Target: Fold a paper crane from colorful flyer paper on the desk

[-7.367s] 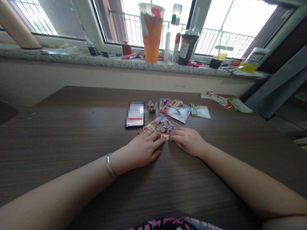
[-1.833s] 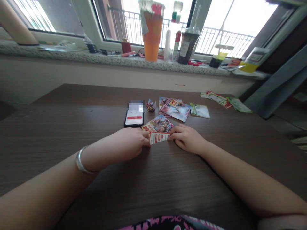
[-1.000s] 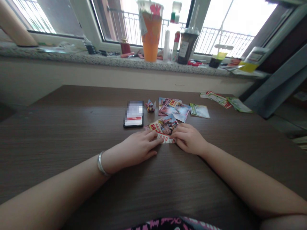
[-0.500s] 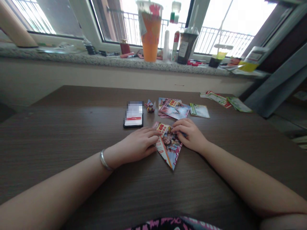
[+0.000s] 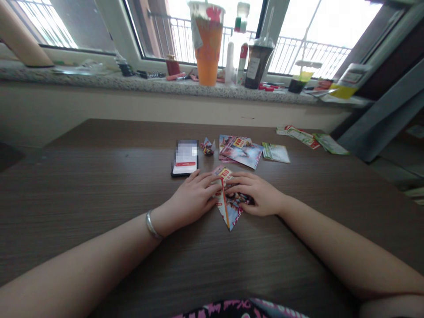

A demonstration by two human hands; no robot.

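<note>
A colourful printed sheet of paper (image 5: pixel 232 217), folded to a kite-like shape with its point toward me, lies on the table. My left hand (image 5: pixel 192 194) rests over its left edge, palm down, fingers extended and touching the paper. From the other side, my right hand (image 5: pixel 260 192) lies on the printed face, fingers stretched across it and thumb apart, lower down. Both hands cover parts of the sheet, so its sides are partly hidden. Just beyond my left fingers is a phone (image 5: pixel 185 157) with a lit screen. A small folded paper figure (image 5: pixel 207 147) stands beside the phone.
Behind the sheet sits a stack of similar printed papers (image 5: pixel 243 152), with a small green-and-white pile (image 5: pixel 276 153) to its right. More leaflets (image 5: pixel 303 138) lie at the back right. On the windowsill stand a large orange drink cup (image 5: pixel 208 53), a dark cup (image 5: pixel 258 64) and bottles.
The folded paper has turned slightly, its point shifting left. My right hand has slid left and nearer, over the sheet. My left hand has moved a little to the right.
</note>
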